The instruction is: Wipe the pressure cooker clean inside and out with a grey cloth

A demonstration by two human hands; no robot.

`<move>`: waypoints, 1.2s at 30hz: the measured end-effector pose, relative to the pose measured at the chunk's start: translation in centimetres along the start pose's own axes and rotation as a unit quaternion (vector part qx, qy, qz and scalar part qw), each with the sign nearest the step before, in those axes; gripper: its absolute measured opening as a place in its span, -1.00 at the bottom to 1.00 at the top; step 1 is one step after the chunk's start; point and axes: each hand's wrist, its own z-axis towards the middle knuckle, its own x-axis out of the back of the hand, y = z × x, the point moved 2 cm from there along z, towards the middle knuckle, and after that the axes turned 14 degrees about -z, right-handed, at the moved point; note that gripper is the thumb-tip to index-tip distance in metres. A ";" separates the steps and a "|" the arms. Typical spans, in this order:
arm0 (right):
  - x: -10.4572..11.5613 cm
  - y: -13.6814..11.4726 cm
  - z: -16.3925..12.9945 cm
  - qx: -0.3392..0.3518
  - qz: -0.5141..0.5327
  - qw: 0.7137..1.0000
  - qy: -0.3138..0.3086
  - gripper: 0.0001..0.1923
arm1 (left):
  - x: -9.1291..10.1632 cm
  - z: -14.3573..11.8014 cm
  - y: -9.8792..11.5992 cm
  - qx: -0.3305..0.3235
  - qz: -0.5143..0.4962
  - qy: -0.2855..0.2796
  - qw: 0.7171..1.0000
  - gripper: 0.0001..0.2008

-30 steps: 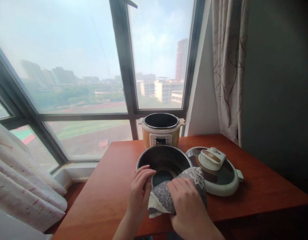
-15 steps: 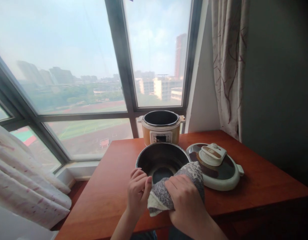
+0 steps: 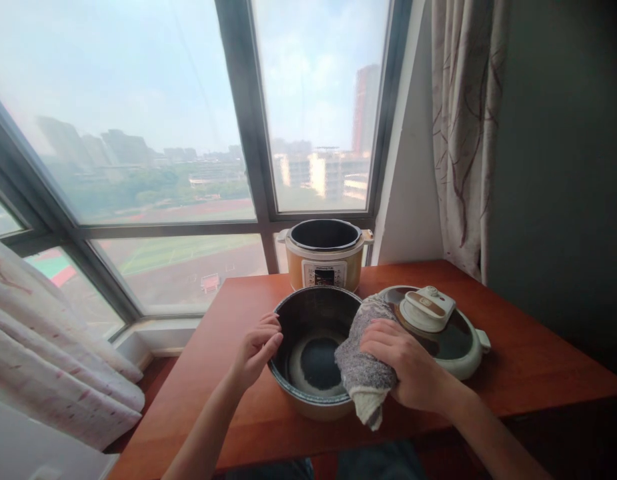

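Inner pot sitting on the wooden table just in front of the cooker base, tipped a bit toward the camera now. Grey towel slid from the near rim over to the right wall, right hand clenched around it. Left hand shifted to the left rim, fingers loosely curled against it. Lid lying just right.

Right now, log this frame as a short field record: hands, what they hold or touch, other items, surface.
left hand: left hand pressed on the outer left rim of the inner pot, holding nothing
right hand: right hand gripping a grey cloth draped over the pot's right rim
pot: dark inside, on the near part of the table
behind pot: cooker base, lid off
right of pot: cooker lid, lying flat
surface: wooden table by the window
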 end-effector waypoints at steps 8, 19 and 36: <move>-0.7 -1.3 -0.2 -0.074 -0.037 0.996 0.023 -0.73 | -0.6 -1.4 0.6 -0.084 0.105 0.065 0.989 -0.65; -4.0 -7.7 -1.2 -0.246 -0.105 0.961 0.064 -0.66 | -10.2 -4.8 5.8 -0.087 0.203 0.094 0.971 -0.81; -0.5 -2.6 -0.9 -0.038 0.005 0.999 -0.002 -0.72 | -4.1 -1.0 2.0 -0.049 0.111 0.073 0.990 -0.55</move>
